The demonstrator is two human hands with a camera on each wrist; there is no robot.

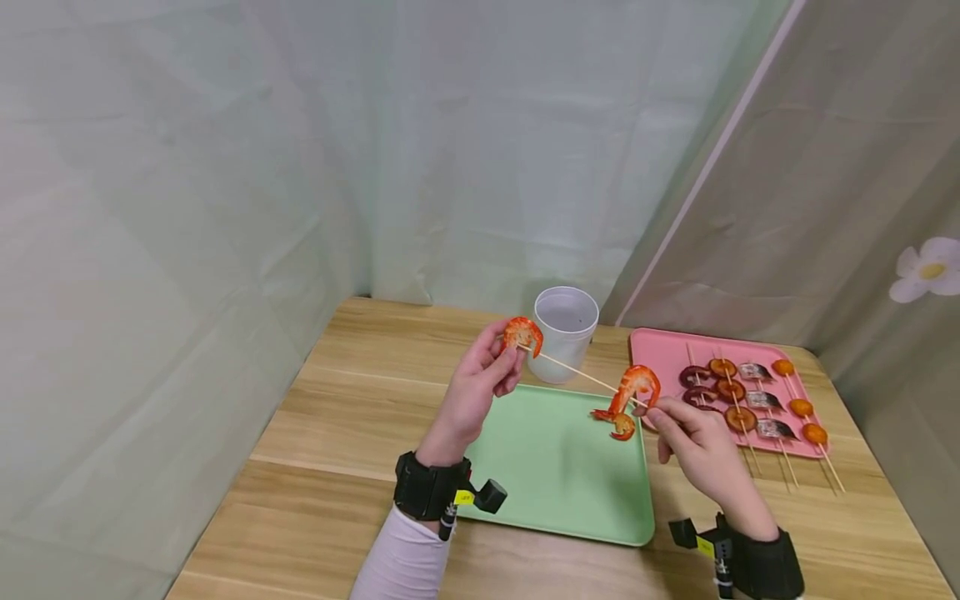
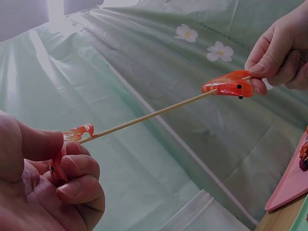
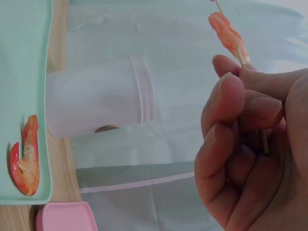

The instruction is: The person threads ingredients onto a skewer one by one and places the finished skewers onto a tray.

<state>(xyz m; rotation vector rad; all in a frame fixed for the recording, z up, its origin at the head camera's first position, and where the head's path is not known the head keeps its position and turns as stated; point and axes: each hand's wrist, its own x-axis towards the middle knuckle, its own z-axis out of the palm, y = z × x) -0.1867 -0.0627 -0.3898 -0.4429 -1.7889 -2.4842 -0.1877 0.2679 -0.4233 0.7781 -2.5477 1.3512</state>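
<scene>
My left hand (image 1: 474, 385) pinches an orange-red shrimp (image 1: 524, 332) between thumb and fingers. One end of a thin wooden skewer (image 1: 572, 368) meets this shrimp; its entry point is partly hidden by the fingers. At the skewer's other end, my right hand (image 1: 703, 446) grips the stick with thumb and fingers. Just ahead of those fingers, a second shrimp (image 2: 230, 85) is threaded on it. The skewer slants above the light green tray (image 1: 555, 492), bare between the two shrimps. Another shrimp (image 3: 28, 161) lies in a corner of that tray.
Behind the green tray stands a white cup (image 1: 564, 342). A pink tray (image 1: 660, 350) on the right holds loaded skewers, some with orange balls (image 1: 801, 407), others with brown slices (image 1: 740, 418); stick ends overhang its front edge. Curtains enclose the wooden table (image 1: 315, 450).
</scene>
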